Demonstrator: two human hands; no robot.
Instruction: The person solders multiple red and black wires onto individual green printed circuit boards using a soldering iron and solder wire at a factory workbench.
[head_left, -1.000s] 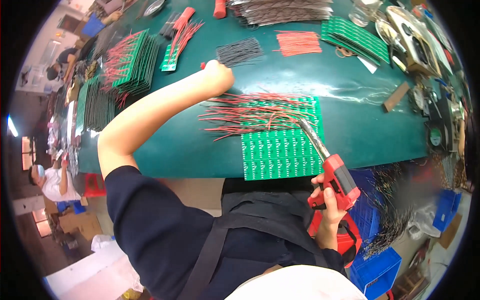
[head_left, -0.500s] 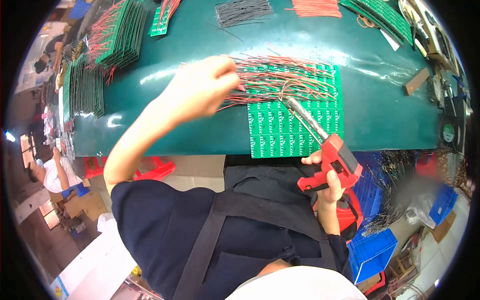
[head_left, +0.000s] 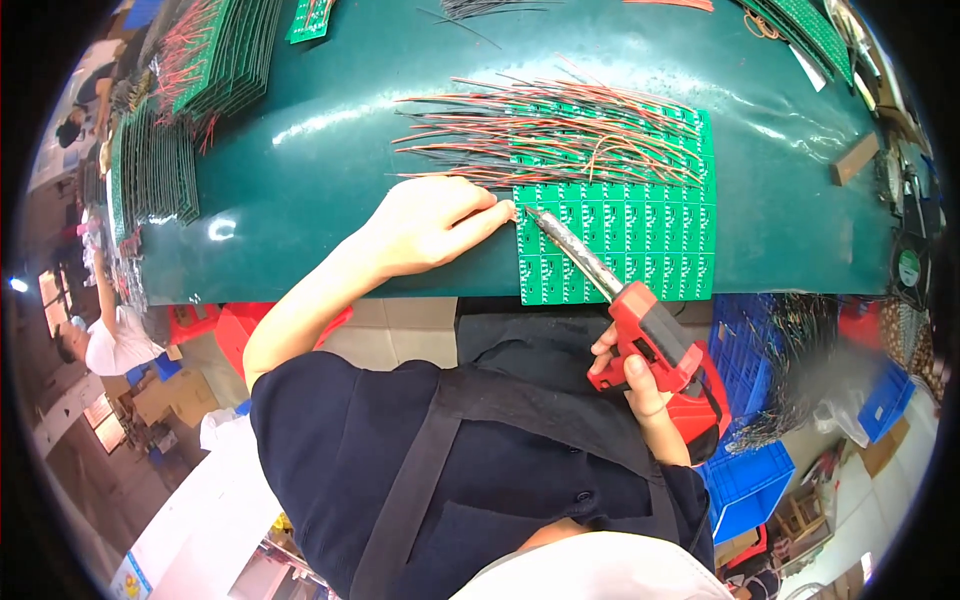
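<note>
A panel of green circuit boards [head_left: 640,240] lies on the bench, its upper part covered by rows of red and black wires [head_left: 600,140] whose ends reach past the left edge. My left hand [head_left: 440,225] is pinched closed at the panel's left edge, below the wires; what its fingertips hold is too small to make out. In my right hand [head_left: 640,380] is a red and black soldering gun [head_left: 650,330], its long metal barrel slanting up to the left. The tip is at the panel's left side, close to my left fingertips.
Stacks of green boards [head_left: 225,60] with wires stand at the far left. A bundle of black wires [head_left: 490,6] lies at the back, and a brown block [head_left: 855,160] at the right. Blue crates [head_left: 750,490] stand below the bench's right side. Another person [head_left: 115,345] is at far left.
My left hand has come down from beside the wires to the panel's left edge. The soldering gun's tip has moved left and slightly down, off the wires, to near my left fingertips.
</note>
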